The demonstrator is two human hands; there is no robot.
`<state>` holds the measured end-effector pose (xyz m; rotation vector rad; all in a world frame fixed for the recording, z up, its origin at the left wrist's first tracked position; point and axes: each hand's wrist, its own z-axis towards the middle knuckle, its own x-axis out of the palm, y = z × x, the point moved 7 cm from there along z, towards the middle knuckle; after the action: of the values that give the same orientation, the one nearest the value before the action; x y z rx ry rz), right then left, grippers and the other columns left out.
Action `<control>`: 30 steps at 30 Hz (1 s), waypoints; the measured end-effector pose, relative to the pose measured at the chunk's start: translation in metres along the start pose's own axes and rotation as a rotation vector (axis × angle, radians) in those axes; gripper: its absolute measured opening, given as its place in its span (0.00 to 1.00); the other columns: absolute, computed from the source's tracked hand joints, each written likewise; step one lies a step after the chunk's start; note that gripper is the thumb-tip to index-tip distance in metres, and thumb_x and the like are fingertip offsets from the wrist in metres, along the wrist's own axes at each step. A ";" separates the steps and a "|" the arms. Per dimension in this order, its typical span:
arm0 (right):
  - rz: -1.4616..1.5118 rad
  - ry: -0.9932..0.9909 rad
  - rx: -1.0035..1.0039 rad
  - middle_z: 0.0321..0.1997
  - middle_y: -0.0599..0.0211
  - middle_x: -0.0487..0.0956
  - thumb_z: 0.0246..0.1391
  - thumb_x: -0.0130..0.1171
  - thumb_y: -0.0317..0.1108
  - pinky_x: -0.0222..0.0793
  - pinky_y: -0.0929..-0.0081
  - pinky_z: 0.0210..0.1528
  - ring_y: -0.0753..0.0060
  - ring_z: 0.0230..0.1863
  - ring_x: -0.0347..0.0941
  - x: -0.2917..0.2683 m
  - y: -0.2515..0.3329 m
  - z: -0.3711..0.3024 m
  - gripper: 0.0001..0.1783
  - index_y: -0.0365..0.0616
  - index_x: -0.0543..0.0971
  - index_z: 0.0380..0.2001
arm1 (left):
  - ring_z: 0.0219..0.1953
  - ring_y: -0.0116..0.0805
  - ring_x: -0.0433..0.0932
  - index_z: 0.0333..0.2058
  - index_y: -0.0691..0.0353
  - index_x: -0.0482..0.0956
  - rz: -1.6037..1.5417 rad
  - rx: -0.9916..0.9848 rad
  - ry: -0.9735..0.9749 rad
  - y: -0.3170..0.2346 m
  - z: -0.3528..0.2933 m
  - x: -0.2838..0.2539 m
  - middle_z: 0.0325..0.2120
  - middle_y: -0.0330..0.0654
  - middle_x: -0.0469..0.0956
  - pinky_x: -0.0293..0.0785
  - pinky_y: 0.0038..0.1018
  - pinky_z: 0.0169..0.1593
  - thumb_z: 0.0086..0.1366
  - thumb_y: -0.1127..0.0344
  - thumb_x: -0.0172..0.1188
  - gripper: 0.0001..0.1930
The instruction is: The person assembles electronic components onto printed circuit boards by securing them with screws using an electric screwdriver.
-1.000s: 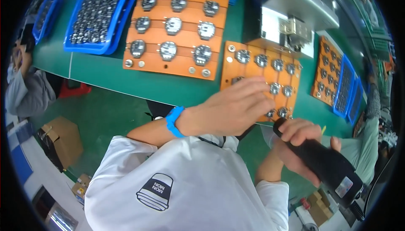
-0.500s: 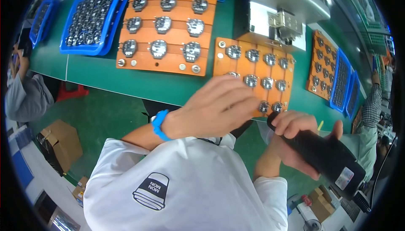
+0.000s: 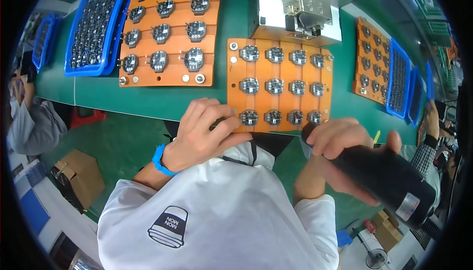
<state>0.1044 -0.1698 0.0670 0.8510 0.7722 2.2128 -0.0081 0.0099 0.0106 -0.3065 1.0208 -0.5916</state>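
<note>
My right hand [image 3: 345,159] is wrapped round a black electric screwdriver [image 3: 389,176], its narrow end pointing at the near right corner of an orange fixture board [image 3: 261,69]. The driver's tip is hidden behind my fingers. Several small round circuit boards sit in rows in the fixture, among them one circuit board [image 3: 314,117] right beside the driver. At the near left corner, my left hand [image 3: 202,132], with a blue wristband, grips the fixture's edge between bent fingers and thumb. Another round circuit board [image 3: 249,117] lies by those fingertips.
A larger orange board [image 3: 170,77] with round circuit boards lies to the left, beside a blue tray [image 3: 111,68] full of parts. Behind the fixture stands a metal machine [image 3: 315,13]. Another filled board [image 3: 359,70] and blue trays [image 3: 389,112] lie right, near a co-worker's arm [image 3: 431,127].
My left hand has drawn back from above the fixture to its near left corner, uncovering the circuit boards. My right hand keeps the screwdriver near the right corner. The whole view has shifted slightly.
</note>
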 end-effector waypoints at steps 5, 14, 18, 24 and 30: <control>0.095 0.046 0.065 0.28 0.48 0.76 0.63 0.37 0.64 0.71 0.51 0.27 0.52 0.22 0.71 -0.005 0.000 0.004 0.41 0.49 0.51 0.69 | 0.31 0.39 0.74 0.29 0.61 0.77 -0.020 0.080 0.007 0.000 0.006 0.001 0.29 0.40 0.74 0.72 0.33 0.36 0.41 0.60 0.78 0.20; 0.242 -0.067 -0.072 0.25 0.64 0.67 0.62 0.38 0.67 0.64 0.75 0.18 0.74 0.17 0.63 -0.029 0.002 0.017 0.46 0.38 0.54 0.67 | 0.28 0.38 0.75 0.30 0.63 0.78 -0.040 0.147 -0.059 0.000 0.003 0.001 0.26 0.41 0.75 0.73 0.31 0.34 0.42 0.62 0.79 0.20; 0.225 -0.101 -0.057 0.26 0.67 0.67 0.61 0.46 0.64 0.64 0.76 0.20 0.75 0.18 0.63 -0.040 0.005 0.028 0.43 0.38 0.58 0.64 | 0.28 0.38 0.75 0.30 0.63 0.78 -0.040 0.149 -0.074 0.002 0.000 -0.005 0.26 0.41 0.75 0.74 0.31 0.34 0.41 0.63 0.80 0.21; 0.169 -0.108 -0.097 0.31 0.67 0.67 0.58 0.49 0.66 0.67 0.74 0.24 0.76 0.25 0.64 -0.036 0.005 0.054 0.45 0.42 0.55 0.65 | 0.28 0.37 0.76 0.29 0.64 0.77 -0.023 0.154 -0.072 0.008 -0.006 -0.016 0.28 0.41 0.74 0.75 0.30 0.34 0.45 0.64 0.77 0.18; 0.208 0.142 -0.021 0.39 0.62 0.69 0.54 0.43 0.75 0.70 0.70 0.29 0.73 0.28 0.68 -0.023 -0.009 0.106 0.51 0.38 0.61 0.61 | 0.29 0.38 0.76 0.30 0.63 0.77 -0.002 0.131 -0.078 0.009 -0.009 -0.018 0.28 0.41 0.73 0.75 0.32 0.36 0.45 0.63 0.77 0.18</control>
<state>0.1979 -0.1503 0.1180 0.8013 0.7547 2.4828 -0.0197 0.0282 0.0140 -0.2139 0.9021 -0.6407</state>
